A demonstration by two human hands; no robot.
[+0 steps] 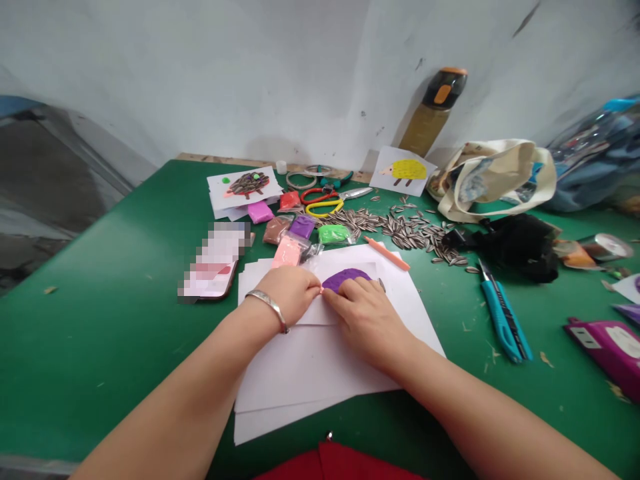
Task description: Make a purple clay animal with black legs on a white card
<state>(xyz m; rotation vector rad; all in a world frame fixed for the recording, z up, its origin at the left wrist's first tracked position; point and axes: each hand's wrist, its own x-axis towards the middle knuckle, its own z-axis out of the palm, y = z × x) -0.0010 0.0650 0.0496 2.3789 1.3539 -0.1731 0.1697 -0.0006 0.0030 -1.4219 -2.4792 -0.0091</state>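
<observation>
Left hand (pixel 290 293): grip pinched on small pink bit (pixel 321 289). Right hand (pixel 373 321): fingers over purple clay (pixel 342 276), can't tell if grip closed. Purple clay just right of left grip, on white paper (pixel 300 363); pink packet (pixel 287 251) just beyond.

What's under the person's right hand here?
Beneath the right hand is a purple shape on white paper. The shape's upper part shows; the fingers cover its lower part, so its full outline can't be seen.
</observation>
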